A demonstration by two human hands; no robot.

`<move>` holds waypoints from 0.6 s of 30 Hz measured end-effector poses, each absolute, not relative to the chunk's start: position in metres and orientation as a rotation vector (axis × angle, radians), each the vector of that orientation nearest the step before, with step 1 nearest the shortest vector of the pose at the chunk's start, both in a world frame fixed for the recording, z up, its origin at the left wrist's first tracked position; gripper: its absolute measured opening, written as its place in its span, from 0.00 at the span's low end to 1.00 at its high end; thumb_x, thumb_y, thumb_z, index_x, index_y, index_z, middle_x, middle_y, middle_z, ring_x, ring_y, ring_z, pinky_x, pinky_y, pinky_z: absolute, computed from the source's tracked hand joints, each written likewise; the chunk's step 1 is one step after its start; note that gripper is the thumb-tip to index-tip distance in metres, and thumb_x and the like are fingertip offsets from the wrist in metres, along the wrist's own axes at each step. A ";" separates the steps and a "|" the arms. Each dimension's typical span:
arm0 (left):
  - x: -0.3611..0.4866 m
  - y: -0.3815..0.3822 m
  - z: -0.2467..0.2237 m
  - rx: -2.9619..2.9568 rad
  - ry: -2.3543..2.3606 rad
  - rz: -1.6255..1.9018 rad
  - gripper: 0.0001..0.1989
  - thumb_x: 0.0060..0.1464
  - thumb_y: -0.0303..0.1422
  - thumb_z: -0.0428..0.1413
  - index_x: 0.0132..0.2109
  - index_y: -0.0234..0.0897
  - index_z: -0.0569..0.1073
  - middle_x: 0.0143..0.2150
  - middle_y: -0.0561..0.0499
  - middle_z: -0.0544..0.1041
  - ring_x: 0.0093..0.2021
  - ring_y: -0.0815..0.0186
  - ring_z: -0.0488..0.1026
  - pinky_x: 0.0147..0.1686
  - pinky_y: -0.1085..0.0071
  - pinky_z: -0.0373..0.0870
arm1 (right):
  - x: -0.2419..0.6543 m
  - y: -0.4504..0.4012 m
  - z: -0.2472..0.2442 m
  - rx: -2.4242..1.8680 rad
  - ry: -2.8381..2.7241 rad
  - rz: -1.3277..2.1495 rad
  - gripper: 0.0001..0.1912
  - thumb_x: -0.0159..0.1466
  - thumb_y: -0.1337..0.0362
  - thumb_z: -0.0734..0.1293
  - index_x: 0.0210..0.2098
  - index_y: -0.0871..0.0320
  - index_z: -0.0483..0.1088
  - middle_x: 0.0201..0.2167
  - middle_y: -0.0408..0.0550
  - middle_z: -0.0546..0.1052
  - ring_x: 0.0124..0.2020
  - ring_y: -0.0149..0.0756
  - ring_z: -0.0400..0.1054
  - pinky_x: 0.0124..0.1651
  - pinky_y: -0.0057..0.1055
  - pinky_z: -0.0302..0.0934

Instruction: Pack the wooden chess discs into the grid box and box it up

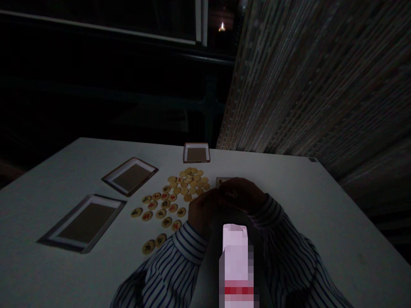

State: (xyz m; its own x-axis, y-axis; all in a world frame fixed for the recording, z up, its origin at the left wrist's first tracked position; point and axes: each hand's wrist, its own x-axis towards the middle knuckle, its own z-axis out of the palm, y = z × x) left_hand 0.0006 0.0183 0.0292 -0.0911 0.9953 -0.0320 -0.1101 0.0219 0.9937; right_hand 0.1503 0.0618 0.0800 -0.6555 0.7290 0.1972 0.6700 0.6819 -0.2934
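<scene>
My left hand (203,209) and my right hand (243,194) meet over the table, both with curled fingers. Deep shadow hides most of the fingertips. Beneath and just beyond my right hand shows the edge of a small pale box or tray (221,179), with a round piece by it. Left of my hands lie Chinese chess pieces (165,204), face up with red or black characters. Farther back, a heap of pieces (190,179) shows mostly plain faces. Closer to my left sleeve are two black-marked pieces (154,244).
On the white table (276,169) lie three shallow framed trays: one near left (120,204), one behind it (105,177), one at the back edge (196,144). A lit phone (236,239), partly pixelated, is between my forearms. A string curtain (289,85) hangs behind right.
</scene>
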 end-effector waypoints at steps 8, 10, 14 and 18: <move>0.001 0.017 0.032 1.174 1.376 1.254 0.13 0.50 0.35 0.50 0.39 0.35 0.76 0.37 0.48 0.79 0.37 0.63 0.75 0.37 0.70 0.74 | 0.158 0.062 0.088 -1.366 -2.602 0.276 0.12 0.59 0.58 0.61 0.40 0.54 0.71 0.37 0.48 0.76 0.37 0.36 0.70 0.37 0.30 0.60; 0.001 0.016 0.032 1.198 1.406 1.236 0.13 0.51 0.35 0.50 0.39 0.34 0.76 0.37 0.48 0.79 0.36 0.63 0.75 0.36 0.70 0.74 | 0.159 0.061 0.091 -1.445 -2.627 0.238 0.13 0.59 0.57 0.62 0.40 0.55 0.72 0.37 0.50 0.76 0.37 0.38 0.70 0.38 0.32 0.60; -0.001 0.017 0.025 1.313 1.467 1.145 0.15 0.51 0.34 0.50 0.42 0.33 0.75 0.39 0.45 0.78 0.38 0.63 0.75 0.38 0.68 0.72 | 0.160 0.062 0.091 -1.523 -2.693 0.169 0.15 0.60 0.57 0.60 0.41 0.55 0.71 0.39 0.51 0.76 0.39 0.40 0.70 0.39 0.33 0.60; -0.002 0.019 0.015 1.452 1.507 1.031 0.16 0.53 0.36 0.48 0.44 0.33 0.74 0.43 0.44 0.77 0.42 0.61 0.73 0.42 0.65 0.70 | 0.160 0.064 0.087 -1.594 -2.733 0.126 0.15 0.60 0.56 0.59 0.41 0.55 0.71 0.40 0.50 0.76 0.39 0.40 0.70 0.38 0.33 0.61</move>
